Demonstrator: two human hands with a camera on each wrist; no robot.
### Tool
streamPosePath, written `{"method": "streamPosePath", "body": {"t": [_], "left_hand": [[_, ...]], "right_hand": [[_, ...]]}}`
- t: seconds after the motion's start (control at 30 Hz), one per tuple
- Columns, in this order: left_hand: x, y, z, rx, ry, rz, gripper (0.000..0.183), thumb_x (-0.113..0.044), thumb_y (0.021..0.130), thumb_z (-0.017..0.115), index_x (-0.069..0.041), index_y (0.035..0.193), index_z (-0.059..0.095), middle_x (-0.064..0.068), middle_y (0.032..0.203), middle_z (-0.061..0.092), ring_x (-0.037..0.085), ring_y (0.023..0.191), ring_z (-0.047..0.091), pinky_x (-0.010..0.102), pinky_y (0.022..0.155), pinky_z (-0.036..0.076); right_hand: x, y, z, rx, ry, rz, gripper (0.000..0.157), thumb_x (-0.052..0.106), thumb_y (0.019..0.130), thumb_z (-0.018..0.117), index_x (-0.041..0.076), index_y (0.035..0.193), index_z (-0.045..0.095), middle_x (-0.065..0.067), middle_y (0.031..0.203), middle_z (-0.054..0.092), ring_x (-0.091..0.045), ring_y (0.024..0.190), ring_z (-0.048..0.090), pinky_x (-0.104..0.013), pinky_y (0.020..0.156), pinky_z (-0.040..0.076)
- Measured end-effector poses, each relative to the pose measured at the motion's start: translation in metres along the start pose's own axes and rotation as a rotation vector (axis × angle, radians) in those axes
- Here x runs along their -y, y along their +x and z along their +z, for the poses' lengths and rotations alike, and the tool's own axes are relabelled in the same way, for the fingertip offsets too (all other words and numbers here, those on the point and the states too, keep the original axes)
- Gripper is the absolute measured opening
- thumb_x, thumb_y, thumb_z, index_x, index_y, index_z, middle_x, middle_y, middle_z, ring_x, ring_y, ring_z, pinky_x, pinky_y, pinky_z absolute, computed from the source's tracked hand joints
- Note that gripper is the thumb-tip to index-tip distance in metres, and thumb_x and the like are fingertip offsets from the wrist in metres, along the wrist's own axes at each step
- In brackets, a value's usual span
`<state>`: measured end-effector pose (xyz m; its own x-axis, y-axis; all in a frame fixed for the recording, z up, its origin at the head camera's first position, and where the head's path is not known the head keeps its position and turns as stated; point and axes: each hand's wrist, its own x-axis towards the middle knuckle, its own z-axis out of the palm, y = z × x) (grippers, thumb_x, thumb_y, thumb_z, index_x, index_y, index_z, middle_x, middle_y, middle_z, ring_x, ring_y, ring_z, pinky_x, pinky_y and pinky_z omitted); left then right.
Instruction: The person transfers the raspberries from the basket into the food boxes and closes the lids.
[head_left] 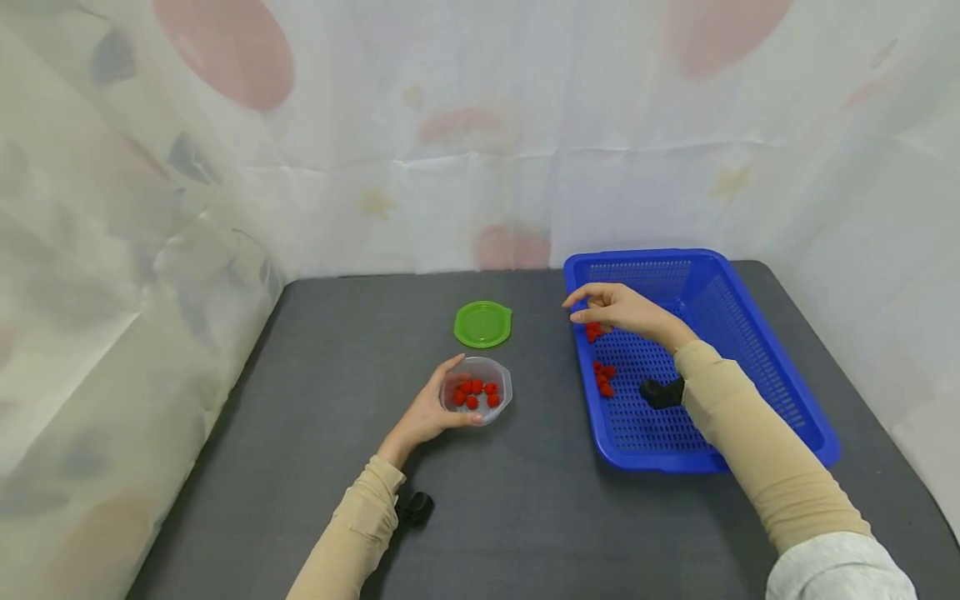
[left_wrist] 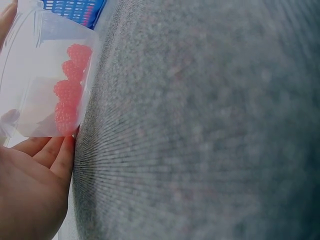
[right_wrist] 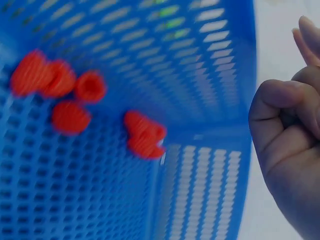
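Over the near part of the grey counter [head_left: 525, 533], has two arms outstretched, with a tan sleeve [head_left: 358, 521] and a black camera [head_left: 417, 510] on each. A little farther, holds one clear tub [head_left: 501, 375] upright in the left hand [head_left: 423, 417], grip clamped round its left side between thumb and fingers; presumably to steady it, mouth free at the top. Cannot tell about contact between base and counter, only closeness. Inside, counts six or seven red berries [head_left: 477, 386], some overlapping.

To the right, has one blue basket [head_left: 660, 463], probably placed for easy reach by the right arm. Along its left wall, shows more berries in two groups: four in the nearer, three or four in the farther, blurred in the right wrist view. Above that left edge, holds out the right hand [head_left: 622, 312], grip apart at thumb and index finger, other fingers curled, nothing visible between.

Just beyond the tub, shows one green lid [head_left: 482, 325] flat on the counter, apart from the tub, likely there to leave the mouth uncovered. Farthest back, ends at pale printed cloth [head_left: 517, 125].
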<state>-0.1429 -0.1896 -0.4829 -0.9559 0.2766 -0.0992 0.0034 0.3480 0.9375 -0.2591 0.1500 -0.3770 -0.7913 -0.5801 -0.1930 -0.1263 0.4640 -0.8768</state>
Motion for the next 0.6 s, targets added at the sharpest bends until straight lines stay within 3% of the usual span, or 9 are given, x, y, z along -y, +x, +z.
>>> {"method": "streamPosePath", "body": {"t": [0.3, 0.5, 0.6], "left_hand": [[-0.029, -0.01, -0.003, 0.03, -0.008, 0.008, 0.1, -0.015, 0.072, 0.081, -0.011, 0.149, 0.018, 0.022, 0.143, 0.039, 0.036, 0.135, 0.035, 0.054, 0.11, 0.026], [-0.027, -0.01, -0.003, 0.027, -0.008, -0.001, 0.1, -0.016, 0.071, 0.081, -0.011, 0.149, 0.018, 0.021, 0.144, 0.039, 0.035, 0.134, 0.035, 0.054, 0.11, 0.026], [-0.015, -0.005, -0.002, 0.023, -0.015, -0.002, 0.101, -0.016, 0.07, 0.082, -0.015, 0.149, 0.018, 0.019, 0.144, 0.039, 0.034, 0.135, 0.035, 0.054, 0.11, 0.025]], "right_hand": [[-0.029, -0.007, -0.013, -0.052, 0.059, 0.052, 0.039, 0.032, 0.087, 0.064, 0.011, 0.119, 0.057, 0.004, 0.06, 0.032, -0.018, 0.055, 0.037, -0.031, 0.058, 0.036], [-0.048, -0.006, -0.009, -0.074, 0.035, 0.095, 0.044, 0.03, 0.089, 0.063, 0.009, 0.126, 0.052, 0.007, 0.056, 0.031, -0.019, 0.054, 0.037, -0.034, 0.059, 0.038], [-0.056, -0.004, -0.007, -0.073, -0.001, 0.13, 0.042, 0.026, 0.09, 0.062, 0.009, 0.127, 0.053, 0.007, 0.055, 0.03, -0.019, 0.053, 0.035, -0.034, 0.059, 0.039]]}}
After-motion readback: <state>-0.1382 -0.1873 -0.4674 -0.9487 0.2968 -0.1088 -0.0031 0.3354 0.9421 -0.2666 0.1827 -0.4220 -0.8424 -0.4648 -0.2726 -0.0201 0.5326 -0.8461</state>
